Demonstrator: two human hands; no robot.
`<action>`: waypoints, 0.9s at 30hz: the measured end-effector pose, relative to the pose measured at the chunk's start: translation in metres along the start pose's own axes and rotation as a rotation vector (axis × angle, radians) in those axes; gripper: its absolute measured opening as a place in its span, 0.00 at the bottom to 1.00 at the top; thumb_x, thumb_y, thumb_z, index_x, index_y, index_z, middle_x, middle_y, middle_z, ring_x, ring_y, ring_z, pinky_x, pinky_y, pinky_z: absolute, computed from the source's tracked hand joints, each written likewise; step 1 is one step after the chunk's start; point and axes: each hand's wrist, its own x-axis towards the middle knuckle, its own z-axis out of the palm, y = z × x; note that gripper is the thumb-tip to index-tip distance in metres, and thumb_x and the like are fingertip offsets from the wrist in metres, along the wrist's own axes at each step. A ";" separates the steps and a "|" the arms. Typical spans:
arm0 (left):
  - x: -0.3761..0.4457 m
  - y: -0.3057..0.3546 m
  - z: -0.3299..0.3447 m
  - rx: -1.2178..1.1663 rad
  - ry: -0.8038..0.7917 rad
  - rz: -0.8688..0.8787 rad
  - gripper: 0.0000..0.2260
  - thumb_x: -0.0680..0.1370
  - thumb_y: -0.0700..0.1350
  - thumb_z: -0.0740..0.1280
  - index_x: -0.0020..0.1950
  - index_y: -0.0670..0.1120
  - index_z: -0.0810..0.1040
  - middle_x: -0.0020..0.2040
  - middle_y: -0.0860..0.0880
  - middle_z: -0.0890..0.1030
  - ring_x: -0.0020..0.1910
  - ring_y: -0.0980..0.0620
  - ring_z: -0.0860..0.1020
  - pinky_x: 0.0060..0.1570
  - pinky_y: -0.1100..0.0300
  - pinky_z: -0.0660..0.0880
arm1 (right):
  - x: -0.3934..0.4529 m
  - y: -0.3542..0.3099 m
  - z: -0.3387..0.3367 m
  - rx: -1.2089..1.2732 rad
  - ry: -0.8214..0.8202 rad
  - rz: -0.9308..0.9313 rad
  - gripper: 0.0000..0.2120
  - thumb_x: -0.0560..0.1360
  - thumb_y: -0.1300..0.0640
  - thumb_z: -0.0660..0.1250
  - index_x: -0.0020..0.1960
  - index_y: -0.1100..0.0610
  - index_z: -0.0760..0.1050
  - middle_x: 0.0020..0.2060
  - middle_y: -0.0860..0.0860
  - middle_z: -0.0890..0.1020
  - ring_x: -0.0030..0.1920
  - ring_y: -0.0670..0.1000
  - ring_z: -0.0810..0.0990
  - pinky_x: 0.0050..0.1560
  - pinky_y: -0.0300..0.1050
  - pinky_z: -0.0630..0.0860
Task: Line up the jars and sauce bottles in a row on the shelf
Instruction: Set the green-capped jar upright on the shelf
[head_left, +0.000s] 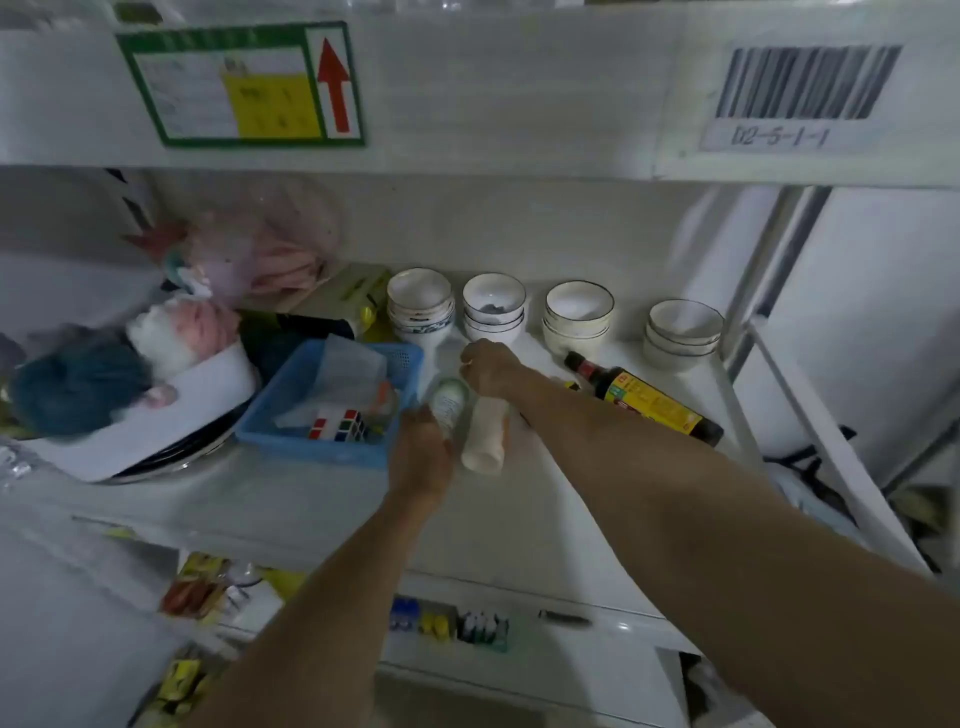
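Observation:
A white shelf holds the bottles. My left hand grips the near end of a small white jar with a pale green label, next to the blue basket. My right hand is closed over the far end of a cream bottle that lies on its side with its base toward me. A dark sauce bottle with a red cap and yellow label lies flat to the right of my right arm. A small yellow thing peeks out beside that arm.
Several stacks of white bowls line the back of the shelf. A blue basket with a puzzle cube and papers sits left. Plush toys, yarn and a bag crowd the far left. A metal upright bounds the right.

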 end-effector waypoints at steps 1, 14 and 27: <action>0.000 -0.001 0.002 0.001 -0.001 -0.010 0.18 0.77 0.42 0.65 0.64 0.38 0.71 0.58 0.39 0.78 0.55 0.42 0.79 0.52 0.49 0.80 | 0.004 -0.002 0.000 -0.018 -0.029 0.008 0.19 0.81 0.59 0.60 0.70 0.63 0.70 0.68 0.59 0.73 0.68 0.60 0.72 0.67 0.47 0.70; -0.003 -0.010 0.027 0.004 0.033 -0.100 0.21 0.80 0.45 0.62 0.69 0.36 0.65 0.61 0.39 0.76 0.55 0.43 0.79 0.50 0.53 0.79 | 0.039 -0.013 0.028 -0.079 -0.143 0.022 0.18 0.81 0.54 0.59 0.66 0.62 0.72 0.63 0.58 0.78 0.61 0.58 0.78 0.52 0.47 0.72; -0.012 -0.013 0.031 -0.220 0.093 -0.173 0.26 0.80 0.42 0.61 0.74 0.35 0.57 0.66 0.36 0.71 0.59 0.40 0.77 0.55 0.53 0.77 | 0.041 -0.016 0.032 0.071 -0.035 -0.004 0.22 0.79 0.49 0.62 0.65 0.63 0.72 0.63 0.60 0.77 0.62 0.60 0.76 0.52 0.47 0.71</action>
